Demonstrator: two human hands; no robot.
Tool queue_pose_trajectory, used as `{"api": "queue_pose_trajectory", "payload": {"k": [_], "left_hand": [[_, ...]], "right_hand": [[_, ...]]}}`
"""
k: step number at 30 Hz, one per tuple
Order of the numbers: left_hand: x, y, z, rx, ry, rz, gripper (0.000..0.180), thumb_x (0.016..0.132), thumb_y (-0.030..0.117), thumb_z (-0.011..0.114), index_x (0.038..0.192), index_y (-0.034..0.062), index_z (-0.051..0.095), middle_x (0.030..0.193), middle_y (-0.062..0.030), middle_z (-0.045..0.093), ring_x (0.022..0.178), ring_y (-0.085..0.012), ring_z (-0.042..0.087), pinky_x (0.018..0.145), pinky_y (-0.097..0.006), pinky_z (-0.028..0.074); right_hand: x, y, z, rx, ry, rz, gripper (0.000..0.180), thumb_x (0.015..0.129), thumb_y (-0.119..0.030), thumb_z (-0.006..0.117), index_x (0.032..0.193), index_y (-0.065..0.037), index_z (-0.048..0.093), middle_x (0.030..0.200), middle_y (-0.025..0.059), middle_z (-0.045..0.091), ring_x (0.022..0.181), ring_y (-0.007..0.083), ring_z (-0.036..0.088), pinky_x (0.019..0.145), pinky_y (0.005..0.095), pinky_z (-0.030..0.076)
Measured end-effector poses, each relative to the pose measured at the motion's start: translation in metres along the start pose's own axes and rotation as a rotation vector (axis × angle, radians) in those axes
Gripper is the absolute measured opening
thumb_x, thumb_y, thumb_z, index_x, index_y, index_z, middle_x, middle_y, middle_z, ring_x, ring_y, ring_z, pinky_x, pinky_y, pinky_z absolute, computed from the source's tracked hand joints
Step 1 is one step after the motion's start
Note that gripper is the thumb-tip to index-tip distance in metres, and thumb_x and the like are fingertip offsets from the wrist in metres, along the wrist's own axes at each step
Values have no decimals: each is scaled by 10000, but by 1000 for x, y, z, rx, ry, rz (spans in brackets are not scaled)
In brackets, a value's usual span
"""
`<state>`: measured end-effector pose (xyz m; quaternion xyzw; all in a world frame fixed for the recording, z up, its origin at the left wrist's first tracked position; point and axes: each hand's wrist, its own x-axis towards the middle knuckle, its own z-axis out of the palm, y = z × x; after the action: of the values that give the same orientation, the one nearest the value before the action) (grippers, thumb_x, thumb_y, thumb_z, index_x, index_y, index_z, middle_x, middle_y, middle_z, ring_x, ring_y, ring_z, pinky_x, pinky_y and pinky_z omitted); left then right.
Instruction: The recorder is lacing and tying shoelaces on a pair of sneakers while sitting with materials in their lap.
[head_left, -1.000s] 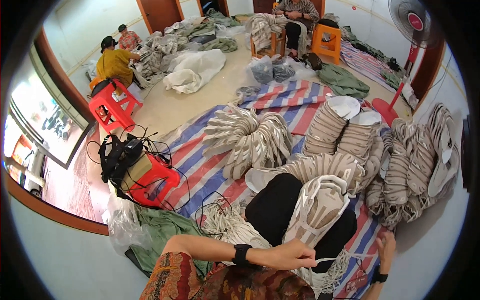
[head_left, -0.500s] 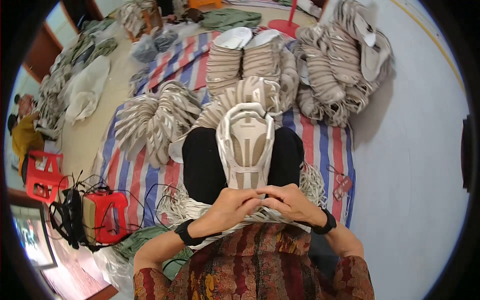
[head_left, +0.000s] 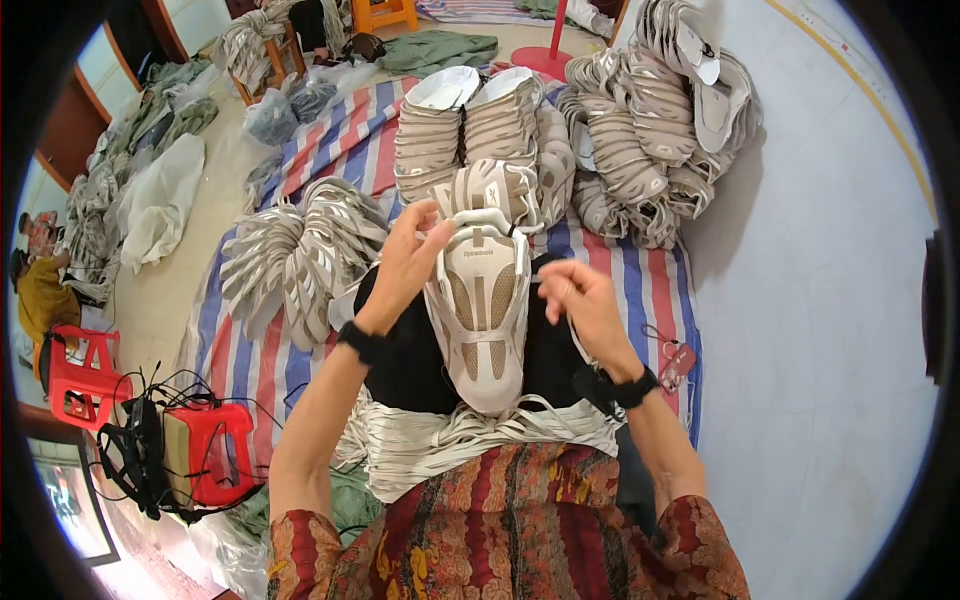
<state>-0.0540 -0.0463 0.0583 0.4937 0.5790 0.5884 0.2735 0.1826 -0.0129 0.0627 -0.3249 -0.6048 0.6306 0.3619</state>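
Observation:
A beige and white shoe upper [head_left: 478,300] with mesh panels lies over my black-clad knees, its toe toward me. My left hand [head_left: 405,265] is at the left side of its collar, fingers bent in; what they pinch, if anything, is hidden. Right of the shoe upper, apart from it, my right hand [head_left: 585,305] is closed with the fingertips together. A thin pale strand, seemingly a shoelace [head_left: 576,338], runs down by that hand. Across my lap lies a thick bundle of off-white shoelaces [head_left: 430,450].
Fanned shoe uppers [head_left: 300,260] lie at the left on a striped sheet [head_left: 640,300]. Stacked uppers [head_left: 430,140] stand ahead, with another heap [head_left: 640,130] at the right by a pale wall. Red stools [head_left: 222,450] and black cables are at the left. A person [head_left: 48,290] sits far left.
Both hands have moved forward from the shoe's toe and apart, the left to its collar, the right beside it. The toe and the lace bundle now show.

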Motion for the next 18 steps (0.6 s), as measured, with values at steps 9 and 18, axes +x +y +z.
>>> {"api": "queue_pose_trajectory", "payload": {"k": [9, 18], "left_hand": [[-10, 3, -11, 728, -144, -89, 338, 754, 227, 562, 997, -7, 533, 604, -156, 546, 522, -268, 553, 533, -388, 423], [-14, 7, -15, 245, -289, -176, 142, 786, 80, 451, 902, 15, 499, 537, -79, 492, 445, -139, 528, 453, -285, 425]], "right_hand": [[76, -33, 48, -712, -223, -594, 137, 793, -135, 539, 820, -6, 572, 734, 143, 568, 707, 281, 564, 628, 378, 429], [102, -20, 31, -666, -512, -213, 184, 765, -185, 570, 812, -8, 576, 718, 114, 577, 654, 227, 554, 609, 332, 429]]}}
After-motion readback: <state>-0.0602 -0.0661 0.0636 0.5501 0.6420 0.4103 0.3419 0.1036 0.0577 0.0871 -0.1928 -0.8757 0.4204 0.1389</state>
